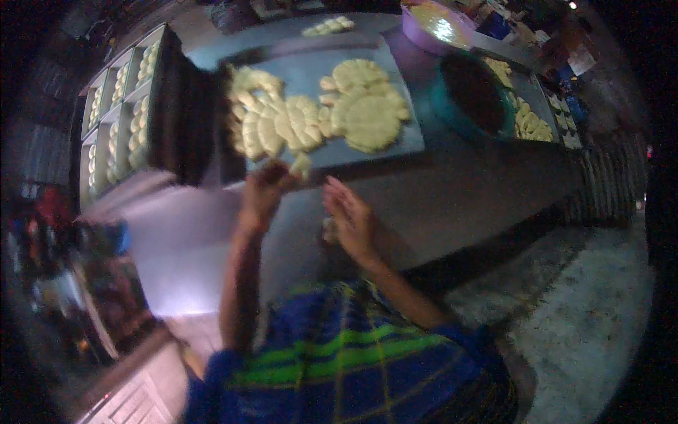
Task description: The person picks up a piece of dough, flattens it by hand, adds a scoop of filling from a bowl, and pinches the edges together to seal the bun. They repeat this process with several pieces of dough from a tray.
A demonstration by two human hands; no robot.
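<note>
In the head view, the left hand [267, 185] has its fingers curled nearly closed, apparently pinching a small dough piece [301, 167] by the near edge of the tray [311, 63], perhaps lightly because dough is soft; the right hand [349, 219] is loosely open, fingers extended, a pale lump [329, 230] just beside its palm, though blur leaves me unable to tell whether it is held; the dough clusters [367, 116] lie flat on the tray, pieces touching, probably packed close to save room; the tray rests on a broad grey surface [438, 187], with a teal basin [439, 99] to its right and a purple tub [417, 32] beyond; a divided rack [143, 93] of dough rows stands left; the room is dim, its worn floor [586, 318] showing at lower right.
</note>
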